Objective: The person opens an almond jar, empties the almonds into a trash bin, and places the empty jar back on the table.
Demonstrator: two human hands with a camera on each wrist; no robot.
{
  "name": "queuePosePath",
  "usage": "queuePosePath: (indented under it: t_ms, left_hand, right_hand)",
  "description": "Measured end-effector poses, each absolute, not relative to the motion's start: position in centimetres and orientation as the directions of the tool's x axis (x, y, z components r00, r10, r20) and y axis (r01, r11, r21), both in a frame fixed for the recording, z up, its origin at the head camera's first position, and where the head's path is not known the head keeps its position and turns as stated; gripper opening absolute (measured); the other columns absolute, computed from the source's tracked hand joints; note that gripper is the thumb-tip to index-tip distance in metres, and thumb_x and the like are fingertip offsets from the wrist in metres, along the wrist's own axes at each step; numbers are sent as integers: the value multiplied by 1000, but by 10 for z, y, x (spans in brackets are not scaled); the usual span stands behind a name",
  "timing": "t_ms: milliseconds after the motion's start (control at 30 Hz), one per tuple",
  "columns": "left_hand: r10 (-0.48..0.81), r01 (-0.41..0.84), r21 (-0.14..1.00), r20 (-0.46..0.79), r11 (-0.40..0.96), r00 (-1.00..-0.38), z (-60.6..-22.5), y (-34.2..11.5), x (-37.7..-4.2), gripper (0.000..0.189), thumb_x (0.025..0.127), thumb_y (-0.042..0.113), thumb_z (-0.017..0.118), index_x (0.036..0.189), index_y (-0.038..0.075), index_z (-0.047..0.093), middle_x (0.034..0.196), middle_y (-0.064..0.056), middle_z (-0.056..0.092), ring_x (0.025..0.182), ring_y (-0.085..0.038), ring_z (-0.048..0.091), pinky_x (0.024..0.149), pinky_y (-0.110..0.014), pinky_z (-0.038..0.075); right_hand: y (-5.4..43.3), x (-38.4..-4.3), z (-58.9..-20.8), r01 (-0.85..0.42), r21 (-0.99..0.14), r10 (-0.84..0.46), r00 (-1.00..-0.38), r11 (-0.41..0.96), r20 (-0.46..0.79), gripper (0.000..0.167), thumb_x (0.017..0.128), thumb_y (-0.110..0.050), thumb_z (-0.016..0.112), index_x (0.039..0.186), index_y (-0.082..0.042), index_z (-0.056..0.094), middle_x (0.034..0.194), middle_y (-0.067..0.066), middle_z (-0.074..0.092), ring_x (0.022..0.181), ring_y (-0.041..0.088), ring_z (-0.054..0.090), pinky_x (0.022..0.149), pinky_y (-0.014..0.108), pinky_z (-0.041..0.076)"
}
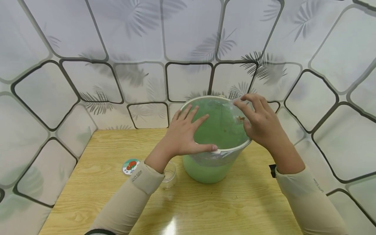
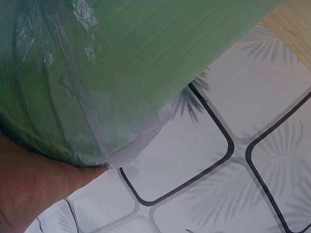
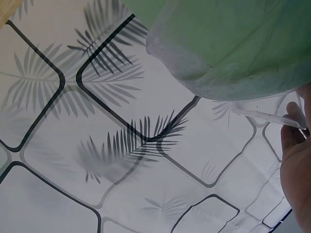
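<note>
A green bin with a pale rim and a thin clear plastic liner stands on the table. My left hand lies spread at the bin's left side, its fingers straight over the opening and its thumb along the front rim. Above the right part of the opening, my right hand pinches a clear plastic container by its edge, fingers and thumb bent. A small orange-brown bit shows at the container in the head view. In the right wrist view, the bin hides part of the container.
A clear round jar stands left of the bin, partly behind my left wrist. Beside it lies a round lid with a red fruit picture. Patterned panels enclose the wooden table at the back and sides.
</note>
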State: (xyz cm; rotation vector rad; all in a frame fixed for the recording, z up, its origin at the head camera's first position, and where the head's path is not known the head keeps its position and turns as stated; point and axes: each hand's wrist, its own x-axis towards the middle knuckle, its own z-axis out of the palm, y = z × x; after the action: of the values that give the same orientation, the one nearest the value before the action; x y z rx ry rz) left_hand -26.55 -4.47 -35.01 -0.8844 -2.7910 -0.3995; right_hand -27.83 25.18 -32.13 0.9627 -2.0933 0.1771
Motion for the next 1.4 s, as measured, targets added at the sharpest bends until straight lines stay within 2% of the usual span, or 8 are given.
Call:
queuePosePath:
  t_ms: [133, 367, 567, 867, 1067, 1167, 1300, 1400]
  left_hand:
    - [534, 586, 198, 261, 786, -804, -350, -44, -265, 109, 81, 93, 55, 169, 32, 32, 179, -14, 15, 167, -38, 6, 131, -67, 9]
    - [536, 586, 198, 257, 785, -804, -349, -44, -265, 110, 81, 93, 55, 169, 32, 32, 179, -14, 15, 167, -37, 5, 132, -67, 8]
    - [536, 586, 196, 255, 786, -805, -349, -44, -265, 110, 81, 93, 56, 169, 32, 32, 179, -14, 16, 167, -37, 5, 132, -67, 8]
    - [536, 587, 204, 256, 784, -805, -348, -44, -264, 109, 81, 92, 56, 169, 31, 33, 178, -15, 17, 167, -38, 5, 132, -66, 7]
    - [538, 586, 196, 251, 786, -805, -348, -44, -264, 109, 81, 92, 55, 169, 31, 32, 179, -14, 17, 167, -37, 5, 132, -66, 7]
    - [538, 585, 191, 248, 788, -806, -348, -44, -264, 109, 81, 93, 55, 169, 32, 31, 179, -14, 16, 167, -37, 5, 132, -66, 7]
    - [537, 585, 191, 250, 789, -806, -348, -44, -265, 110, 81, 93, 55, 169, 32, 32, 179, -14, 17, 167, -37, 6, 132, -66, 7]
    - [537, 585, 192, 251, 788, -805, -348, -44, -264, 109, 81, 93, 55, 169, 31, 33, 178, -15, 17, 167, -38, 7, 132, -66, 8]
  right_hand:
    - [252, -278, -322, -688, 198, -581, -383, 698, 718, 72, 74, 27, 69, 139, -5, 65, 134, 27, 55, 126, 49, 53, 99, 60, 53]
    - [253, -276, -321, -681, 215, -597, -393, 700, 699, 76, 74, 31, 65, 140, -7, 66, 136, 26, 54, 127, 47, 54, 73, 50, 55]
    - [253, -274, -320, -678, 231, -608, -390, 698, 692, 78, 73, 33, 60, 140, -6, 66, 137, 25, 54, 127, 46, 54, 61, 43, 48]
    - [252, -274, -318, -692, 233, -613, -371, 684, 698, 82, 72, 37, 46, 139, -6, 67, 138, 25, 54, 131, 46, 53, 66, 47, 52]
    - [251, -273, -319, -692, 221, -603, -374, 687, 704, 83, 71, 37, 45, 139, -6, 67, 139, 24, 54, 133, 46, 52, 59, 44, 49]
    - [251, -272, -319, -688, 216, -591, -370, 692, 717, 82, 71, 35, 46, 139, -6, 67, 139, 25, 54, 133, 46, 51, 60, 44, 48]
    - [252, -271, -319, -682, 192, -570, -385, 706, 726, 82, 69, 33, 48, 140, -5, 65, 139, 26, 54, 135, 47, 50, 73, 50, 54]
    - [254, -269, -320, -668, 173, -553, -411, 723, 725, 77, 72, 29, 54, 141, -4, 64, 140, 27, 53, 136, 47, 49, 83, 54, 56]
